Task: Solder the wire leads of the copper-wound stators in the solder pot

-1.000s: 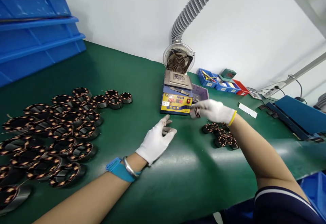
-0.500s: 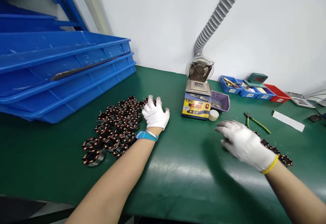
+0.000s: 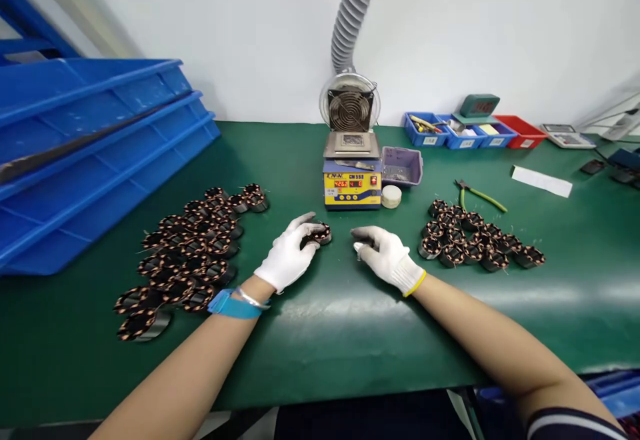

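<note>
On the green tabletop [image 3: 325,353], I find the left hand [image 3: 289,255], in a white glove with darkened fingertips, closed on a copper-wound ring [image 3: 325,235], thumb on the near side and fingers over the far side. The ring is at the middle of the work area, in front of the yellow-and-blue heating unit [image 3: 353,190] and apart from it. I note the right hand [image 3: 384,252], also gloved, half open, thumb and forefinger parted with a bare gap between them, just right of the ring. To the left I record a large cluster of similar rings [image 3: 193,247]; to the right, a smaller group [image 3: 455,235], with green-handled pliers [image 3: 483,196] lying just beyond it. The unit shows red lit digits, and a blade-like tool [image 3: 354,165] lies across its upper front. Beside it I log a round pale tin [image 3: 391,197] and a purple bin [image 3: 400,156]. Behind it stands a fan [image 3: 350,111] beneath a grey ribbed hose [image 3: 351,23]. Stacked blue trays [image 3: 135,153] occupy the far left.
</note>
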{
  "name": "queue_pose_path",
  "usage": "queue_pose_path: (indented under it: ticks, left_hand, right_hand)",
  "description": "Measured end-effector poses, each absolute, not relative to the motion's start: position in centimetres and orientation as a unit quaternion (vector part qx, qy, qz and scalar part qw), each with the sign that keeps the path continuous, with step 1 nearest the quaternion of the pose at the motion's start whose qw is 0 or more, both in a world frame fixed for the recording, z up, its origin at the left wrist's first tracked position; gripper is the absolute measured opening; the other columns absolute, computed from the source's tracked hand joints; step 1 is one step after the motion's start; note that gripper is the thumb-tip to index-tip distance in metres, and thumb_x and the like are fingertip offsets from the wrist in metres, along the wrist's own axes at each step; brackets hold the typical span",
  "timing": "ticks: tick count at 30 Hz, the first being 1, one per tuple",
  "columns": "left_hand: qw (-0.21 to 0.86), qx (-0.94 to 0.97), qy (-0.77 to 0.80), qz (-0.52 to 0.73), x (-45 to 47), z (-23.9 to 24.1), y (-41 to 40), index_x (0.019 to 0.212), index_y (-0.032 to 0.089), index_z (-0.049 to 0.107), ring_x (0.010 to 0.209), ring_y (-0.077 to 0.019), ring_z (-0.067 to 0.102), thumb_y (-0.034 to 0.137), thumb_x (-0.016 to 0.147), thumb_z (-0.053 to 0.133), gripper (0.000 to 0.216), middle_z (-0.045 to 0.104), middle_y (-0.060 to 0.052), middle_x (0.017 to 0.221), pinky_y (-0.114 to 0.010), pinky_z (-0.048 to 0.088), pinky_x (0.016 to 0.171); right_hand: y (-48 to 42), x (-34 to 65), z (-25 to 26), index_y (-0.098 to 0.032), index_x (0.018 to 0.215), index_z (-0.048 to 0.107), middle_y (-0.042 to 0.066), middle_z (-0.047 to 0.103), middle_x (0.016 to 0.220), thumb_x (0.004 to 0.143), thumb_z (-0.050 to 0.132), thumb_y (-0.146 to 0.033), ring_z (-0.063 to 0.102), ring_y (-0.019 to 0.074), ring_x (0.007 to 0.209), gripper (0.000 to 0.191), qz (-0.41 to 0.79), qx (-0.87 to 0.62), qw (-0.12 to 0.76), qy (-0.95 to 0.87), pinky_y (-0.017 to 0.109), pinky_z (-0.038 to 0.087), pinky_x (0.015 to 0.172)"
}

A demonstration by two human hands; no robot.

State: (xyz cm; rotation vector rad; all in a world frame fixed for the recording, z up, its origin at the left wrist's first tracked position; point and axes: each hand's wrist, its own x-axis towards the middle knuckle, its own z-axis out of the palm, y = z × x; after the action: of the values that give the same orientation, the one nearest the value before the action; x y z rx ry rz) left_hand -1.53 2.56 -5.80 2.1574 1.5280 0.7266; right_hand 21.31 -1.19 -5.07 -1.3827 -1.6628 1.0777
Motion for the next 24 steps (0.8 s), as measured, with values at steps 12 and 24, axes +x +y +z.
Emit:
queue_pose_path:
  ticks: [12, 24]
  left_hand:
    - [0.155, 0.729, 0.653, 0.135, 2.4, -4.0, 0.9, 0.105, 0.024, 0.066, 0.102, -0.0327, 0.064, 0.053, 0.077, 0.058, 0.042, 0.065, -0.009, 0.110, -0.042, 0.051, 0.084]
    - [0.183, 0.769, 0.583, 0.187, 1.7, -4.9, 1.7, 0.105, 0.022, 0.066, 0.094, -0.0252, 0.064, 0.045, 0.071, 0.067, 0.041, 0.064, -0.005, 0.102, -0.036, 0.051, 0.086]
  right_hand:
    - [0.2, 20.4, -3.6, -0.034, 0.121, 0.062, -0.003, 0.067, 0.118, 0.081, 0.059, -0.045, 0.061, 0.0258, 0.111, 0.041, 0.349, -0.617, 0.216, -0.671, 0.044, 0.048, 0.091]
    - [3.4, 21.3, -4.2, -0.022, 0.090, 0.070, 0.000, 0.070, 0.072, 0.084, 0.060, -0.038, 0.065, 0.0164, 0.066, 0.020, 0.447, -0.598, 0.229, -0.625, 0.029, 0.051, 0.068]
